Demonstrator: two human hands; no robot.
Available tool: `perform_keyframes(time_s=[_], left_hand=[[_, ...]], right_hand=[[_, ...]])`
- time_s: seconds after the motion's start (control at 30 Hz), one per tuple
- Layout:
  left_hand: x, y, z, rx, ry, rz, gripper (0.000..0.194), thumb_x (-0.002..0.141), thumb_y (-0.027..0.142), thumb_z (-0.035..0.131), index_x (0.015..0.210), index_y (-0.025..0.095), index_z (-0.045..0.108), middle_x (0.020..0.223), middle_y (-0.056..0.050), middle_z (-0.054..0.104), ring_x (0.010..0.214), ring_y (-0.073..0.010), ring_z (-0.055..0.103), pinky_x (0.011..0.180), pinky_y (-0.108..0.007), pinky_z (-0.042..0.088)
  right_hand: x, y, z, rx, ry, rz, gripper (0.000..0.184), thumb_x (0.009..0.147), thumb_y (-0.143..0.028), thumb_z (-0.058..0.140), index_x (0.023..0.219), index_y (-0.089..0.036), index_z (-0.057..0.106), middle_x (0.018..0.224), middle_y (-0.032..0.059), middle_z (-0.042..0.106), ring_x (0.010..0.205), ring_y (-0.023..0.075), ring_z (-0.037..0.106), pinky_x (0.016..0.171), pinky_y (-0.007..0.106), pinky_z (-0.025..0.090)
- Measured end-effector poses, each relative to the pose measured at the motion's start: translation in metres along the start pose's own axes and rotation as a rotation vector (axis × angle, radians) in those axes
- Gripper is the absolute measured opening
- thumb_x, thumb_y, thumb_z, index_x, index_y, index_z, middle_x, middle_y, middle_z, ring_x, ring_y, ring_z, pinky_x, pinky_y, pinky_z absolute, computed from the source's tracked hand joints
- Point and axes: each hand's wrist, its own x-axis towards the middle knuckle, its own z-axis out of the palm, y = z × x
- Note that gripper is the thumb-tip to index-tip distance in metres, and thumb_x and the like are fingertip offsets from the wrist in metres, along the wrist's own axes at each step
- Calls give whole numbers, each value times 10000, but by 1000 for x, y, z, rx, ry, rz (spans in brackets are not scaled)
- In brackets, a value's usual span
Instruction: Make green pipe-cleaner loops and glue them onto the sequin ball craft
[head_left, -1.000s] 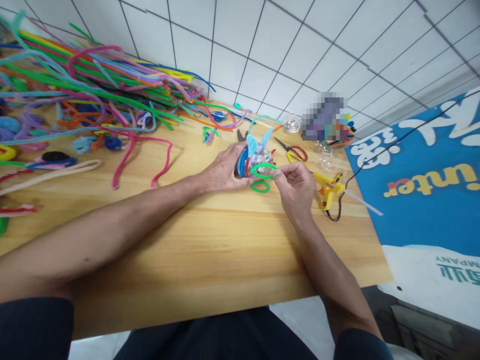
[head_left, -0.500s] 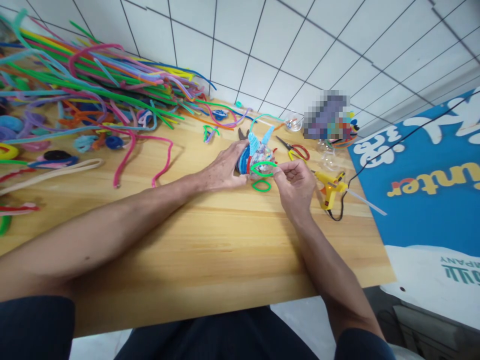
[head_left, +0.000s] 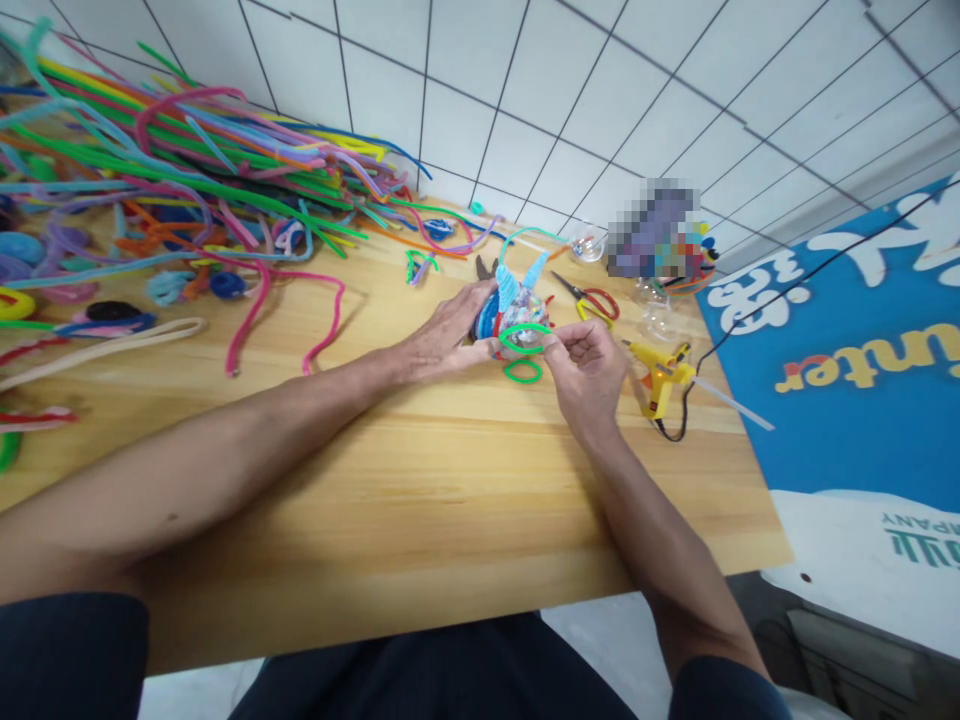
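My left hand is wrapped round the blue side of a round craft ornament, its thumb at the near edge. The ornament has a clear ball with colourful bits inside, a red band, and two light-blue ear-like pieces on top. My right hand pinches one end of a green pipe-cleaner loop, leaf-shaped, and holds it in front of the ball. The left thumb tip is close to the loop's other end; whether they touch I cannot tell. A second green loop lies on the table just below.
Right of my hand stands a yellow glue gun with a black cord. Scissors with red and yellow handles lie behind. Clear balls sit near the tiled wall. A large heap of pipe cleaners covers the table's left.
My left thumb has moved right, toward the end of the green loop. The ornament has turned or shifted very slightly. My right hand still pinches the loop in nearly the same place.
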Motion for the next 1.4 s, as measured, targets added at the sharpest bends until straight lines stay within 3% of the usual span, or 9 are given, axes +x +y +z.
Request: perform_keyframes(time_s=[0.47,0.73,1.13,1.4], left_hand=[[0,-2,0,15,-8,20,916,995,787,576,1688,212,410,1757,-226,477,1616,-451,490,1366,-646,386],[-1,-2,-3,-2,-47,3,1032,977,835,578,1712,144,363,1782,-279,405,1652,-486,421,1384,-665,331],[-2,-6,-2,-15,-27,17,942,1009,781,597,1713,198,368,1775,-234,436,1627,-463,454,1367,-657,361],[-2,-9,-1,-22,-9,-11,957,985,788,639,1712,221,382,1762,-212,463,1615,-467,462,1361,-678,359]], right_hand=[[1,4,-1,80,-19,9,118,908,-307,758,869,-248,664,750,-38,737,674,131,695,661,285,572],[2,10,-3,75,-18,23,149,906,-330,798,876,-258,672,767,-47,748,677,139,698,673,303,569],[4,6,-2,56,-8,-11,213,898,-394,822,858,-256,664,746,-42,718,670,146,658,647,300,557],[8,16,-2,125,-32,41,156,896,-379,794,884,-264,688,876,-22,737,809,168,700,774,341,597]])
